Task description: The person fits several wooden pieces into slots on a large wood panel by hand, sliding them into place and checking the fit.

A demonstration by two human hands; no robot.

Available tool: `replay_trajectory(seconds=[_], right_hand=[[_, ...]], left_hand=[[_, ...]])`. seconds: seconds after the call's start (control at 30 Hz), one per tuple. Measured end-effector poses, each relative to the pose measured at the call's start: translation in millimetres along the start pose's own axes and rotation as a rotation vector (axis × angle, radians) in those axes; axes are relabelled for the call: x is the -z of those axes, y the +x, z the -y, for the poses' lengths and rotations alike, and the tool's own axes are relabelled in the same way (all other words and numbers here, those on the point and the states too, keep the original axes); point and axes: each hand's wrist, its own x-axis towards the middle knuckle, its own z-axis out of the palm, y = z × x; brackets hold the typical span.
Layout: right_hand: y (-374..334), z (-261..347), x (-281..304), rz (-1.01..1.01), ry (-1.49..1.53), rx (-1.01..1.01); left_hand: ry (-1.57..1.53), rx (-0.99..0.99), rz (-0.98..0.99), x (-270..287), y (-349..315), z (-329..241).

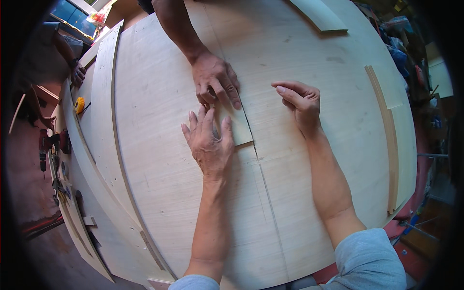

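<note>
My left hand [210, 147] lies with its fingers stretched and thumb apart on the left edge of a small flat wooden piece [240, 129]. That piece rests on a large pale wooden panel [183, 217], and a dark line runs along its right edge and on down the panel. From the far side a co-worker's hand [215, 77] presses on the same piece, its fingers close to mine. To the right, my right hand [302, 101] is held above the panel, thumb and forefinger pinched together. Whatever may be between them is too small to make out.
Long wooden strips [107, 96] lie along the panel's left side, and stacked strips [386, 140] along its right. A board [319, 17] sits at the far edge. At left are a yellow tape measure [79, 105], a cordless drill [53, 142] and another person's hand [78, 73].
</note>
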Motion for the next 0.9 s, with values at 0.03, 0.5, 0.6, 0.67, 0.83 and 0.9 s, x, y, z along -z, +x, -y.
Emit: replay_trajectory(seconds=[0.03,0.5,0.6,0.67,0.83,0.9], right_hand=[[0,0,0,0.003,0.002,0.006],[4,-3,1,0.021,-0.008,-0.004],[3,-6,4,0.03,-0.025,0.008],[3,-6,3,0.033,-0.045,0.016],[1,-3,1,0.033,-0.075,0.008],[1,-2,1,0.033,-0.076,0.009]], left_hand=[[0.002,-0.01,0.0,0,0,-1],[0.039,-0.071,0.009,0,-4,-13],[0.098,-0.082,0.057,-2,-9,-23],[0.107,-0.078,0.071,1,-10,-32],[0.134,-0.072,0.102,0,-11,-33],[0.112,-0.09,0.087,-1,-11,-32]])
